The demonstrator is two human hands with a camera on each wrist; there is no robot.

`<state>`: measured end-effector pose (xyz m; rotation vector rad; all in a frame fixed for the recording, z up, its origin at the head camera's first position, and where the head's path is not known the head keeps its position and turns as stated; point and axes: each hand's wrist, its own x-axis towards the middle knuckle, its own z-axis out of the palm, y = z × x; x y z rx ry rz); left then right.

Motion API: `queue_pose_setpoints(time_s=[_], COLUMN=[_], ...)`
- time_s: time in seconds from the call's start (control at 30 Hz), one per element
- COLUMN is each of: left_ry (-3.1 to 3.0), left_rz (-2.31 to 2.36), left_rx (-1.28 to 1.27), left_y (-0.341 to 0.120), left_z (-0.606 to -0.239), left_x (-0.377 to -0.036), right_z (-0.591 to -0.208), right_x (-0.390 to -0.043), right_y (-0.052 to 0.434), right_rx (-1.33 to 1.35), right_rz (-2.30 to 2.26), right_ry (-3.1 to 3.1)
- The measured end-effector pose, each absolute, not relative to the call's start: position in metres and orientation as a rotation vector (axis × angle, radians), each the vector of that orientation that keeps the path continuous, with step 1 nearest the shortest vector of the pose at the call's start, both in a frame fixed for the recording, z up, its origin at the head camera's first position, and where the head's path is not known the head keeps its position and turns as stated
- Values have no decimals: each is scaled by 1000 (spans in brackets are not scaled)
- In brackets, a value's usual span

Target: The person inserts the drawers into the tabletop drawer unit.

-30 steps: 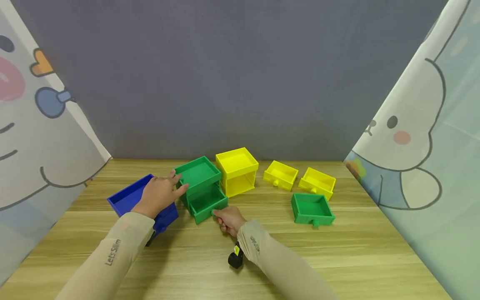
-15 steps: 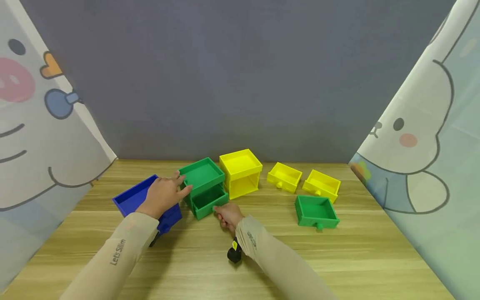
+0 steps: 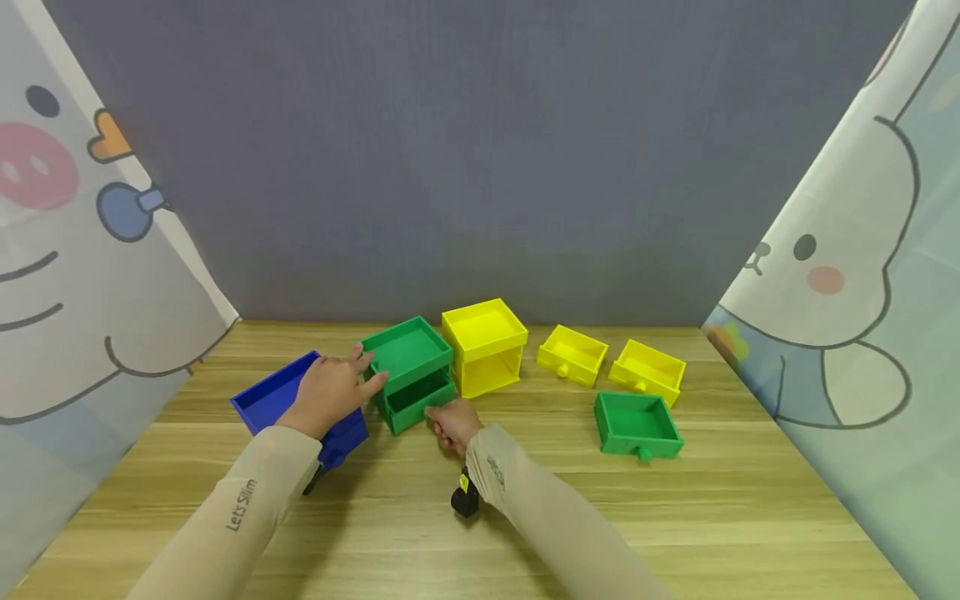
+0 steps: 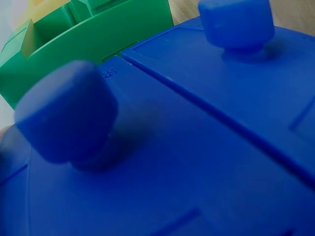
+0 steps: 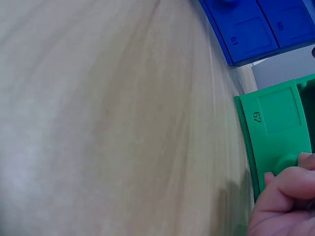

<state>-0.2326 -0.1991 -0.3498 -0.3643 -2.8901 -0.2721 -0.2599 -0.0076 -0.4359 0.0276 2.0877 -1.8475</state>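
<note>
Across a wood-grained table [image 3: 712, 517], the right hand [image 3: 456, 425] pinches the rounded knob [image 5: 286, 163] of a green plastic box-shaped drawer [image 3: 414, 413] just ahead, now deeper in its green plastic cabinet [image 3: 407, 348] and seemingly nearer closed, left hand [image 3: 327, 393] spread alongside.

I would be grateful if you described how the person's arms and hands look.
The left sleeve and right sleeve are beige and reach the wrists, with dark lettering; the left reads roughly "Let's Slim". A black device with a yellow mark sits at the right wrist. The left hand and right hand are bare, without gloves.
</note>
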Motion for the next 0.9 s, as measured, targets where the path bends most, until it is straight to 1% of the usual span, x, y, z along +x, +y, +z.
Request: queue_pose_setpoints(time_s=[0.3, 0.47, 0.57, 0.7, 0.9], left_ry=[-2901, -2926, -2956, -2987, -2986], left_rz=[-275, -261, -234, -184, -161], left_rx=[-362, -361, -365, -346, -328], left_y=[-197, -197, -199, -201, -200], left_z=[-350, -349, -348, -346, -346], left_x=[-234, -234, -233, -231, -228], right_z=[-435, -434, -430, -421, -412], right_x=[-264, -261, -256, -247, -234], right_y=[-9, 2, 21, 57, 127], right_rx=[52, -50, -168, -289, -316], right_rz=[-1860, -1781, -1662, -1490, -1432], right_ry=[2055, 2103, 2164, 2250, 2295])
